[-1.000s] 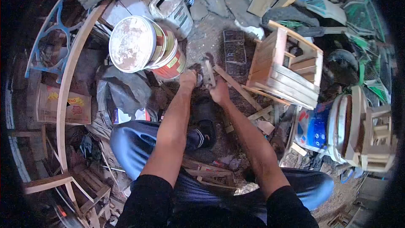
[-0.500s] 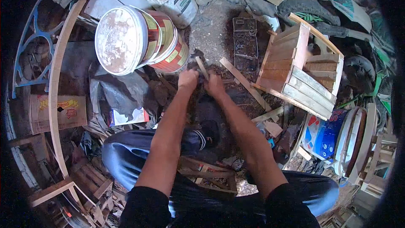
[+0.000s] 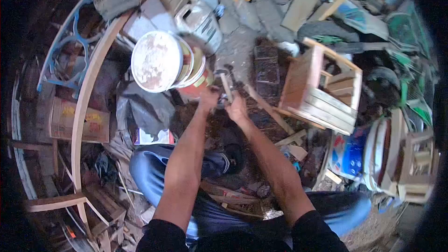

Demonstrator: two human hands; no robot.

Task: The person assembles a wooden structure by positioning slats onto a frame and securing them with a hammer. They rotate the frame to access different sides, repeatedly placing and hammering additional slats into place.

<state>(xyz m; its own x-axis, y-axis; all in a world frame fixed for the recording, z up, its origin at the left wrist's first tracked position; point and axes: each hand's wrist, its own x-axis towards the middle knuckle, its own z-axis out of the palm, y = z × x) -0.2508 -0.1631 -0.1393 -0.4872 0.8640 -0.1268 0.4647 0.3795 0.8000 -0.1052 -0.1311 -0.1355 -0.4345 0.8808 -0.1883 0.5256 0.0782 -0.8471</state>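
My right hand (image 3: 237,108) is closed round the pale wooden handle of a hammer (image 3: 226,87), whose dark head points away from me. Close beside it, my left hand (image 3: 210,97) has its fingers closed; blur hides what they hold. Both arms stretch forward over the dark ground between my knees. Just beyond my left hand stand stacked paint buckets (image 3: 158,61), the nearest topped with a stained white lid. A narrow wooden strip (image 3: 268,108) lies slantwise to the right of my right hand.
A slatted wooden box (image 3: 322,88) stands at right, above a blue-and-white tub (image 3: 350,155). Behind the buckets is a dirty white jerrycan (image 3: 200,25). At left are a long curved wooden strip (image 3: 85,107) and a cardboard box (image 3: 79,120). Planks (image 3: 305,0) lie at the back.
The camera view has shifted, so the buckets appear farther right and lower. My hands, still close together, sit slightly lower in view, and the hammer remains in my right hand.
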